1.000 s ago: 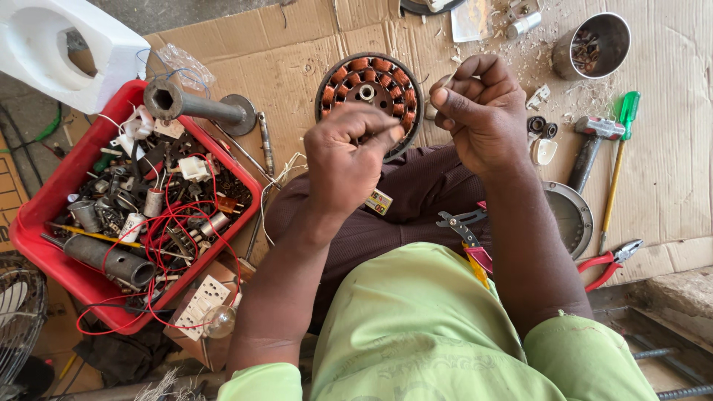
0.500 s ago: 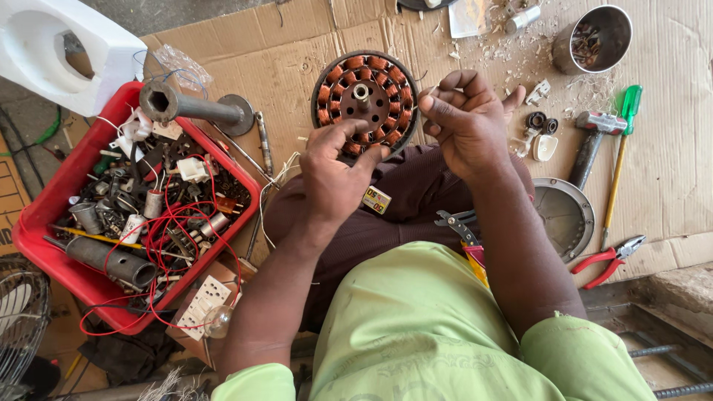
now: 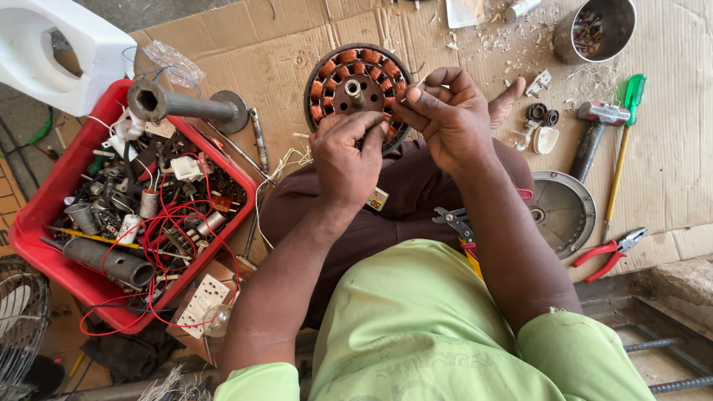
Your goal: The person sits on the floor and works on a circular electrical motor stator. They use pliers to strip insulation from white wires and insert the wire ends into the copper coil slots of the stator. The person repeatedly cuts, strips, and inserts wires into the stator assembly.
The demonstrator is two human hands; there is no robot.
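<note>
the flattened cardboard sheet covers the floor as a working mat, keeping small parts visible and together. on its left edge the red plastic crate holds loose capacitors, red wire and metal pipes, set within reach of the left arm. the round motor stator with copper-coloured windings lies flat just past the knees, shaft up, so both hands can work over it. to the right lie a round metal end cover, a hammer, a green-handled screwdriver and red pliers. the left hand bends down over the stator's near rim, fingers curled and bunched on the windings. the right hand hovers beside it, fingers pinched together on something thin, likely a wire; too fine to tell.
</note>
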